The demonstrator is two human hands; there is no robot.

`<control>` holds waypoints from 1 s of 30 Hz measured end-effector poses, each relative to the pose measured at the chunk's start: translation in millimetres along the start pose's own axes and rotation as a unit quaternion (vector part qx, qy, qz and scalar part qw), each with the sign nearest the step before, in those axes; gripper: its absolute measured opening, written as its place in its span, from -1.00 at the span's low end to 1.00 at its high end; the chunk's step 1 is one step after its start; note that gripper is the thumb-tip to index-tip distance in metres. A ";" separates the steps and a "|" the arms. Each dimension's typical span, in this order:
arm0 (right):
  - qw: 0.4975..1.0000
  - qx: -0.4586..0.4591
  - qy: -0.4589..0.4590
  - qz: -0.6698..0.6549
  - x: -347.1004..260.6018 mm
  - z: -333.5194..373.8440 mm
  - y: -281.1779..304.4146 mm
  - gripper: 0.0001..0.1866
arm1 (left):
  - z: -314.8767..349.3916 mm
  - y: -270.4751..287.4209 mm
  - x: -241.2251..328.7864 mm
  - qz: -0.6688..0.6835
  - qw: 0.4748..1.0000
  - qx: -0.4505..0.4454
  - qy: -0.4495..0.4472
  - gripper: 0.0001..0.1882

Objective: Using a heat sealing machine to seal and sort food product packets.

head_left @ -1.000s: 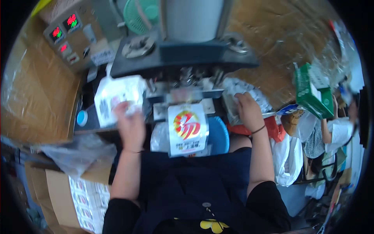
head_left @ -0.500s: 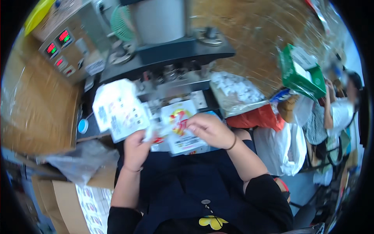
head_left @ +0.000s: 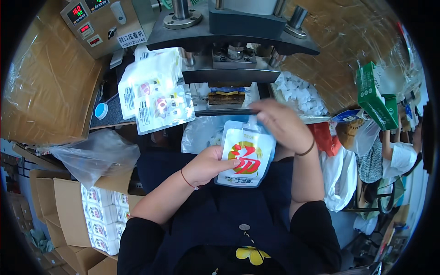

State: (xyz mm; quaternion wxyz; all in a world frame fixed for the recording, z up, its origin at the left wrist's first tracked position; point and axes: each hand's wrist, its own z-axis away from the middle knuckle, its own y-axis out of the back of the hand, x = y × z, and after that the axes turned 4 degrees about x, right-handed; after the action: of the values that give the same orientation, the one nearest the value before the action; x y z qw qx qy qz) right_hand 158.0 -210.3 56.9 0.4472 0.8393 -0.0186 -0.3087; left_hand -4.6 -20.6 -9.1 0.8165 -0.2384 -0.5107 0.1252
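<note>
My left hand (head_left: 206, 167) is closed on the lower left side of a white pouch (head_left: 245, 158) with a red and yellow-green print, its thumb lying across the front. The pouch stands nearly upright over my lap, and a pale spout shows at its top. My right hand (head_left: 286, 128) is just right of that spout, its fingers at the front edge of a sealing press (head_left: 231, 75). Motion smears those fingers, so whether they touch or hold anything is unclear. Several similar pouches (head_left: 158, 105) lie stacked and overlapping left of the press.
A heap of small white pieces (head_left: 300, 94) lies right of the press. A control box (head_left: 103, 23) stands at the back left, with a round blue-lidded tub (head_left: 101, 110) below. Cartons (head_left: 73, 206) of packed goods are at lower left. Another person (head_left: 398, 151) sits at the far right.
My left hand has left the stacked pouches and now grips the pouch over my lap. My right hand has moved off that pouch's front, up to beside its spout. The view has shifted.
</note>
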 end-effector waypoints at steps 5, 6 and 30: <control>0.948 -0.017 -0.170 0.268 77.5 8.2 28.3 -0.71 | -20.7 13.9 19.6 0.050 0.996 0.076 -0.024 -0.69; 0.948 -0.038 -0.166 0.269 96.6 13.4 26.1 -0.69 | -26.8 17.6 28.8 0.044 0.995 0.087 -0.034 -0.69; 0.946 0.212 -0.115 0.215 121.0 45.0 -2.0 -0.73 | 89.9 177.8 50.8 -0.696 0.422 0.414 -0.408 -0.09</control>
State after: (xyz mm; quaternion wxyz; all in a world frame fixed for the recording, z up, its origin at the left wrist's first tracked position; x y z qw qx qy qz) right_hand 231.3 -279.5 -23.7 0.3093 0.8497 -0.3149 -0.2884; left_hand -55.2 177.6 -28.9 0.3219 0.6441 -0.6623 -0.2071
